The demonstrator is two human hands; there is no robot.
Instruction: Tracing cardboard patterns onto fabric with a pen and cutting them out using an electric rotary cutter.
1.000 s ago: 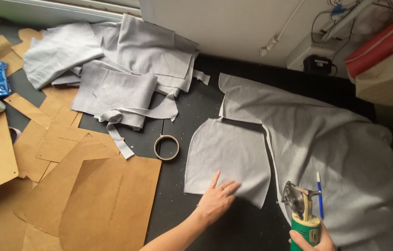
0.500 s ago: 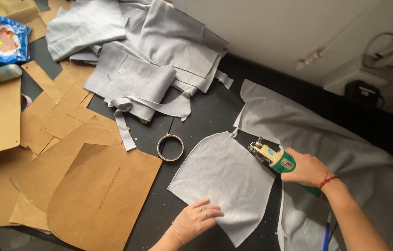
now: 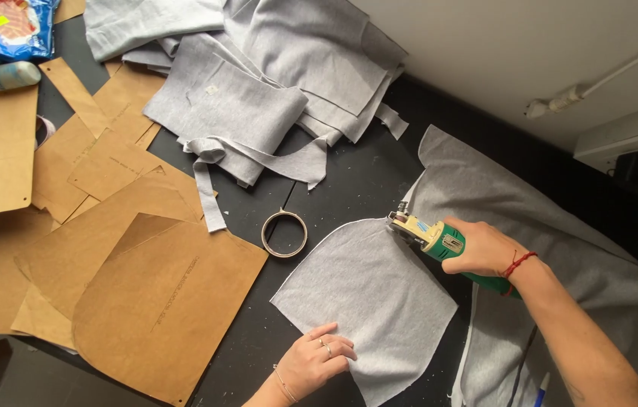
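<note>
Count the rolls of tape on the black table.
1. A single tape roll lies flat on the black table, between the brown card patterns and the cut grey fabric piece. Others may be hidden under the fabric piles.

The blade end of the green and cream handheld electric fabric cutter (image 3: 432, 237) is too small to make out, and the right hand (image 3: 485, 249) wrapped around the cutter hides most of its green body. Beyond the cutter, the large sheet of grey knit fabric (image 3: 560, 249) runs off the right and bottom edges. Below the cutter, the left hand (image 3: 319, 362) covers the near corner of the rounded grey cut fabric piece (image 3: 368, 298), whose lower tip is cropped. Far left of the cutter, a blue printed plastic bag (image 3: 6, 26) is cut by the top edge. What may be a blue pen (image 3: 541, 386) shows only partly, low to the cutter's right.
</note>
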